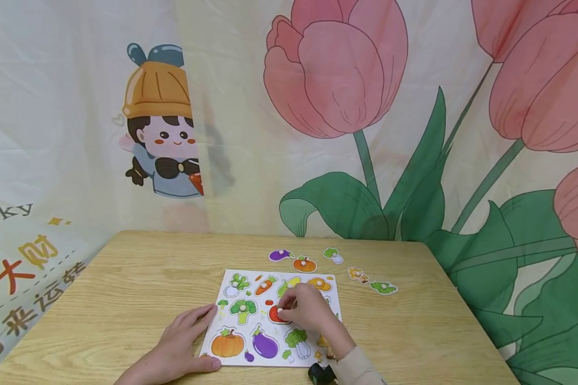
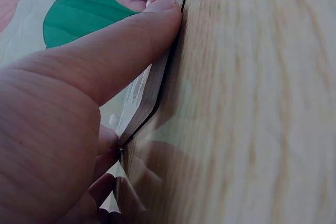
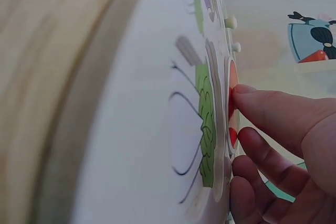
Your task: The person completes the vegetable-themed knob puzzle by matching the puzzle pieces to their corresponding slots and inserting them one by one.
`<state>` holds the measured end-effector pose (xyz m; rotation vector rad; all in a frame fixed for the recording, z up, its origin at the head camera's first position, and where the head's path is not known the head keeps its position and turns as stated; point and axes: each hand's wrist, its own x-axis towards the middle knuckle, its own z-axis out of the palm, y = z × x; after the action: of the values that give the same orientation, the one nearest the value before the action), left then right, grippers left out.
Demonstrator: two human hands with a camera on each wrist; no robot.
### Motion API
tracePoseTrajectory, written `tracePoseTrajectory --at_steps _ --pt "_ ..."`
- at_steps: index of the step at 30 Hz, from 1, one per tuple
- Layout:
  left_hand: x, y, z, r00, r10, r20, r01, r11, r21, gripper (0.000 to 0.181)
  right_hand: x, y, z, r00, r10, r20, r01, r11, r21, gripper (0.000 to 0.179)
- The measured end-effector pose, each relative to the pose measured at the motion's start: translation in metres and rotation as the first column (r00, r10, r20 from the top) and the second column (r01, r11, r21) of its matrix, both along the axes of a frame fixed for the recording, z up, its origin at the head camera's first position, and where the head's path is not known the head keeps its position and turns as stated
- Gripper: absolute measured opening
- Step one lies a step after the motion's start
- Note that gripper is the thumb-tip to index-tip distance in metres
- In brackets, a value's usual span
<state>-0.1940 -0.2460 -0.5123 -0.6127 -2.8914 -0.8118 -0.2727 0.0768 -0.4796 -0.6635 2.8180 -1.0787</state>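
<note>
A white vegetable puzzle board (image 1: 265, 362) lies flat on the table. My right hand (image 1: 308, 307) is over its middle, thumb and index finger pinching the red tomato piece (image 1: 276, 315) by its knob. In the right wrist view, the tomato piece (image 3: 233, 103) sits at the board's surface; whether it is fully seated I cannot tell. My left hand (image 1: 180, 342) rests around the near left corner, its fingers along the left edge and its straight thumb (image 2: 131, 38) against the near edge. Broccoli (image 1: 243, 309) and carrot (image 1: 265, 286) pictures surround the tomato.
Beyond the board lie loose eggplant (image 1: 280, 255), pumpkin (image 1: 304, 264) and bok choy (image 1: 333, 255) pieces. A mushroom-like piece (image 1: 358, 275) and a green pea-pod-like piece (image 1: 383, 288) lie to the right. A black object (image 1: 320, 374) is by my right wrist. A printed curtain (image 1: 241, 133) hangs behind the table.
</note>
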Motion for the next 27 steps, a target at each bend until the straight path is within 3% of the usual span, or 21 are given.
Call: tracePoseTrajectory --at_steps 10,27 --pt "0.0001 0.0000 0.0000 1.000 0.004 0.029 -0.004 1.000 0.015 0.116 0.0010 0.0003 0.0003 1.000 -0.004 0.013 0.004 1.000 -0.003 0.008" --pt "0.0009 -0.0005 0.0003 1.000 0.002 0.013 -0.002 1.000 0.025 0.116 0.0026 0.0002 0.0009 1.000 -0.018 0.015 0.018 1.000 0.019 0.008"
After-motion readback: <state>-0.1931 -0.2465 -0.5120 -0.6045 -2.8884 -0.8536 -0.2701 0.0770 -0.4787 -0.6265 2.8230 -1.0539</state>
